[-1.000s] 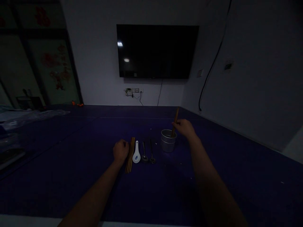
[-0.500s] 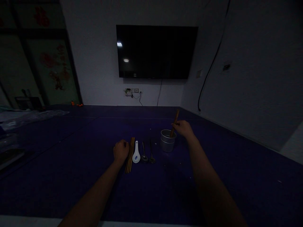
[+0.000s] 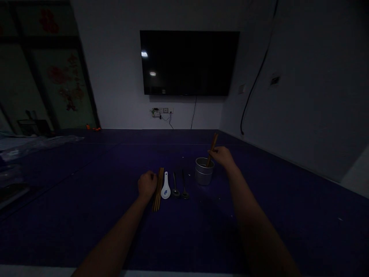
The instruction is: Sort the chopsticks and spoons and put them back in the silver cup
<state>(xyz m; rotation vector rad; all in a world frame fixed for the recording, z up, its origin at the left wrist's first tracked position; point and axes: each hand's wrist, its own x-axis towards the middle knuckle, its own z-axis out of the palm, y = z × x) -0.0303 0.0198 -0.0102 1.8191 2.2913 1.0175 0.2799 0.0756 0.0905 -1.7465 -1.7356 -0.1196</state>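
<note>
In my right hand (image 3: 222, 155) is a bundle of brown wooden chopsticks (image 3: 213, 144), pinched between thumb and fingers. Its lower end is inside a round metal cup (image 3: 203, 175), and the tops lean up and to the right. My left hand (image 3: 147, 184) rests on the purple surface, curled into a loose fist, with nothing visible in it. Just to its right lie several more chopsticks (image 3: 157, 194) side by side. A white soup spoon with a blue motif (image 3: 165, 190) comes beyond them, then one metal spoon (image 3: 175, 191) and another, thinner metal spoon (image 3: 185, 194).
The purple floor mat (image 3: 173, 238) stretches to the walls. A dark television (image 3: 190, 63) hangs at the back, above sockets and wires (image 3: 163, 111). Clear plastic sheeting (image 3: 43, 144) lies at the left, and a black cable (image 3: 256, 82) hangs along the right wall.
</note>
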